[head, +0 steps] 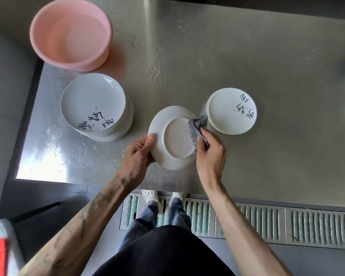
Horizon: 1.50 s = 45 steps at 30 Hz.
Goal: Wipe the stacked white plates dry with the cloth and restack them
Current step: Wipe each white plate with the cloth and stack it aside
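A white plate (172,139) is held above the steel table, its underside turned up toward me. My left hand (138,154) grips its left rim, thumb on top. My right hand (209,152) holds a grey cloth (197,126) pressed against the plate's right edge. To the left stands a tall stack of white plates (97,105) with black writing and pink marks. To the right lies a short stack of the same plates (231,111).
A pink plastic basin (71,33) sits at the back left of the steel table (247,56). Water droplets dot the surface around the tall stack. The table's front edge runs just below my hands, and a floor drain grate (267,222) lies beneath.
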### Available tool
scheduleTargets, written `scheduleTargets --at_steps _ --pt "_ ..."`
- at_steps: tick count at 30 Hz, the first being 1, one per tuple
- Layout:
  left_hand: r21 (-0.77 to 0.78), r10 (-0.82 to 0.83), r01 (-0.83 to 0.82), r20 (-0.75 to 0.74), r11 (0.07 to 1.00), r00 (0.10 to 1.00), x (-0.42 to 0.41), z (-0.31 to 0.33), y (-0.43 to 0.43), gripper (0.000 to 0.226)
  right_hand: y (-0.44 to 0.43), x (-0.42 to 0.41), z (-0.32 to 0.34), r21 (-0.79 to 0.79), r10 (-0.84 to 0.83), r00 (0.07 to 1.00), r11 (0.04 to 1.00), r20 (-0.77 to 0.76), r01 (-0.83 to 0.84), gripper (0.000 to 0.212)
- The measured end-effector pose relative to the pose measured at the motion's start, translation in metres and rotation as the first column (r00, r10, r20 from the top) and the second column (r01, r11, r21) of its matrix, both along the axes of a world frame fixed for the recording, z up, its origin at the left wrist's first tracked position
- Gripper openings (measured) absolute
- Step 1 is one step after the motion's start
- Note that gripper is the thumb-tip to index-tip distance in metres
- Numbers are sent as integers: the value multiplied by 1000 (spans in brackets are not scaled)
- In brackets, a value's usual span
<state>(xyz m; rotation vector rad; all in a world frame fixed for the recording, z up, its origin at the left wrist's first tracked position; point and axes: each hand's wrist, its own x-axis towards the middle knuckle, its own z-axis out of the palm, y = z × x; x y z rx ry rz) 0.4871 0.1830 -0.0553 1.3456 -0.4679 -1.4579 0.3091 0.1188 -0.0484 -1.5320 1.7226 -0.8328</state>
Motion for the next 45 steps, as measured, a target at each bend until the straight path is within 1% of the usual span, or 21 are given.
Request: scheduleTargets --at_steps 3,5,7,11,13,15,17,19,21,23,25,27,29,31,33,34,36,39,40,43,45 --pt "26 2 -2 -29 1000 1000 -5 0 3 40 0 -1 2 42 -64 998 997 -6 64 35" --pt "31 -17 18 -26 999 1000 -7 1 3 40 -14 2 8 -36 19 999 999 -36 -21 37" --pt "26 -46 47 -23 999 999 -10 4 0 41 -27 10 16 -132 178 980 973 -84 -188 39" --pt "42 -39 40 -11 998 999 -14 7 -5 46 -24 29 20 -275 475 850 806 -230 -524 44" --pt "56 10 -9 -21 998 1000 -14 8 -5 36 -8 32 17 -306 564 786 724 -253 -618 46" --pt "77 48 -46 -29 996 998 -13 8 -2 27 4 27 13 -320 608 753 683 -249 -657 45" --pt "76 60 -55 -60 996 996 -15 7 -1 33 2 20 10 -310 574 780 715 -250 -626 47" --pt "67 57 -51 -94 996 994 -17 7 -2 48 -10 15 8 -281 476 847 801 -237 -529 46" --pt "60 60 -54 -101 997 993 -19 8 -4 47 -18 12 8 -226 380 902 878 -206 -421 45" --pt "66 72 -65 -114 996 991 -21 7 -5 39 -13 17 11 -191 341 923 908 -181 -373 43" --pt "75 110 -101 -139 992 984 -21 5 -5 30 5 25 14 -211 408 896 873 -175 -439 43" --pt "65 133 -124 -145 990 980 -18 2 -5 22 23 28 16 -237 529 824 790 -201 -565 46" --pt "61 131 -123 -148 991 980 -14 1 -4 25 14 21 16 -245 566 790 752 -237 -612 49" --pt "69 132 -123 -161 990 978 -11 1 -3 31 -9 10 15 -228 480 839 814 -257 -535 46" --pt "69 130 -120 -167 990 977 -10 1 -4 36 -24 2 15 -190 363 905 895 -220 -405 43" --pt "69 131 -121 -167 990 977 -10 1 -5 36 -23 3 15 -180 335 920 911 -206 -372 42" --pt "66 135 -125 -170 990 976 -12 2 -6 33 -4 12 17 -198 379 901 886 -212 -419 43" --pt "41 121 -115 -185 993 975 -12 3 -8 29 20 16 14 -256 531 812 772 -242 -581 45" --pt "39 113 -108 -183 993 977 -11 3 -9 30 14 13 12 -250 531 811 774 -244 -582 44" --pt "52 91 -84 -151 995 984 -10 4 -8 35 -20 -1 8 -216 359 905 888 -228 -407 38" --pt "48 81 -75 -142 996 987 -11 4 -9 36 -21 -1 8 -203 301 925 915 -233 -349 34"
